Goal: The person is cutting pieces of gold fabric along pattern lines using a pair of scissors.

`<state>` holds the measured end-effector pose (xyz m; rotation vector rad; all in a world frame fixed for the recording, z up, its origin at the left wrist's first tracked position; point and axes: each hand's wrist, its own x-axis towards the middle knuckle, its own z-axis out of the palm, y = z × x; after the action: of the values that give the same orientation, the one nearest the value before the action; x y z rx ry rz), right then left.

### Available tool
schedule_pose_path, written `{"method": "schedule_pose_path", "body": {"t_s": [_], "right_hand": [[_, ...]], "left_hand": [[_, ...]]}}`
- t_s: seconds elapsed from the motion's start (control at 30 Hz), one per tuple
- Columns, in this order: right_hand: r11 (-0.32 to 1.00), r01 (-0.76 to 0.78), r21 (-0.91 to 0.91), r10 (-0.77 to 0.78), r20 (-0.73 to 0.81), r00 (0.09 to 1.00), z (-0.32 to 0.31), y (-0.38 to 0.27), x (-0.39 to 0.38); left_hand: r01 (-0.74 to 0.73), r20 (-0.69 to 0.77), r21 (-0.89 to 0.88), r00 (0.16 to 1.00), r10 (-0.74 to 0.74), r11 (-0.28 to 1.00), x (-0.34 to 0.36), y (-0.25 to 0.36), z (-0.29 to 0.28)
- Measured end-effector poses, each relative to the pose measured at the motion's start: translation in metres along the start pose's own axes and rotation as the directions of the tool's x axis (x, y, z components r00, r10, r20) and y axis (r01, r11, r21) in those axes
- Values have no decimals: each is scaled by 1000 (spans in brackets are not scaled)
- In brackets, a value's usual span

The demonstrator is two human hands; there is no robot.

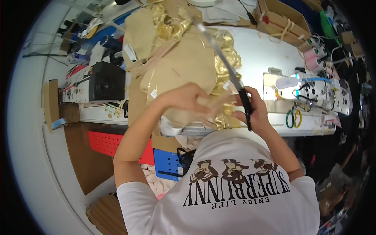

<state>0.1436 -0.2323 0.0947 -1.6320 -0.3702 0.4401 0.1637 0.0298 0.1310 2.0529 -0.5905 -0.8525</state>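
Beige cloth (188,55) with crinkled, shiny gold trim (172,31), spread on the white table (258,51).
On my feed, the left hand (188,98) blurs over it; the right hand (258,111) meets a black-ended silver bar (245,102); whether fingers clamp, I can't tell.

I wear a white short-sleeved T-shirt (243,220), lower centre of the frame, printed with brown cartoon figures (234,171) and black lettering (239,188).

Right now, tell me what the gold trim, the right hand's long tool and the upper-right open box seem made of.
Gold trim: probably metallic-coated fabric, glossy; it puckers with bright highlights. Long tool: its blurred silvery part looks like metal; the black handle is possibly plastic, smooth-looking. Open box: likely cardboard, matte brown, with thin walls.
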Motion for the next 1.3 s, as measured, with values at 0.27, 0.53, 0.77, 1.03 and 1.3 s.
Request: {"method": "schedule_pose_path", "body": {"t_s": [0.27,0.53,0.77,1.03,1.3], "right_hand": [[955,-210,-209,164,-221,961,44,81,-2],[959,-283,23,284,-58,957,36,32,33],[983,-138,118,109,222,969,-10,-68,7],[941,-337,43,323,192,927,-22,25,26],[962,-263,-68,262,-14,965,-46,57,13]], "left_hand": [[241,8,-84,971,-241,967,15,-44,-5],[130,-196,-172,967,-163,976,-11,-25,-32],[76,-104,-91,991,-85,993,-42,51,-52],[115,-191,-438,957,-217,892,15,-58,6],[106,-200,-521,949,-242,847,43,-87,1]]}}
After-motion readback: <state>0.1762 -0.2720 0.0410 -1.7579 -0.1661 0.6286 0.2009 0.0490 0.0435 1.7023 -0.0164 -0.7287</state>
